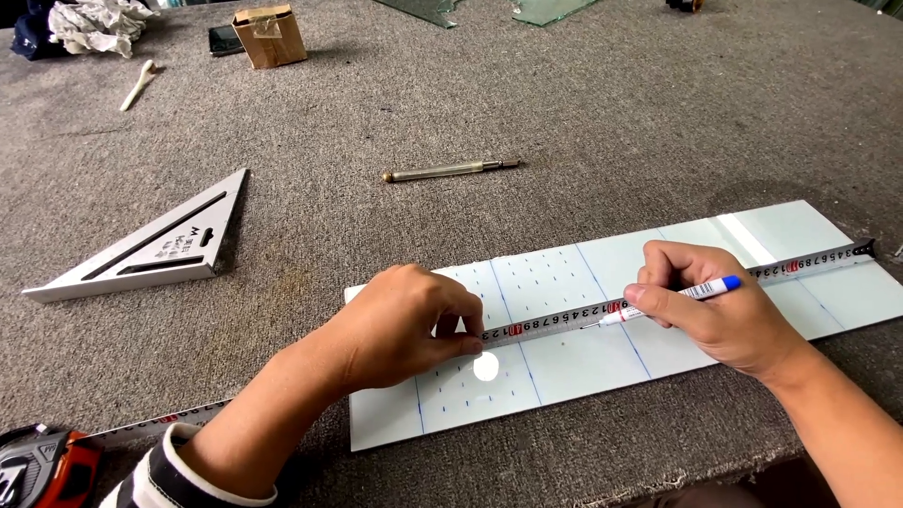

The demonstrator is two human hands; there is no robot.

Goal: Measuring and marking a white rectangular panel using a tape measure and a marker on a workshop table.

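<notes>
On a carpeted tabletop (564, 113), the left hand (404, 325) pins a springy tape measure (677, 293) across a brittle, likely slippery glass pane (583, 367), best steadied flat, while the right hand (715, 306) grips a marker pen (673, 299).

Tape measure (677, 292) lies along the glass sheet (564, 376); triangular square (150, 246) left, what looks like a glass cutter (450, 170) behind.

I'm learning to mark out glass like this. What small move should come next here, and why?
Probably touch the marker tip down for a short tick. The left hand pins the tape measure flat on the glass sheet, and the right hand holds the tip at its edge.
</notes>
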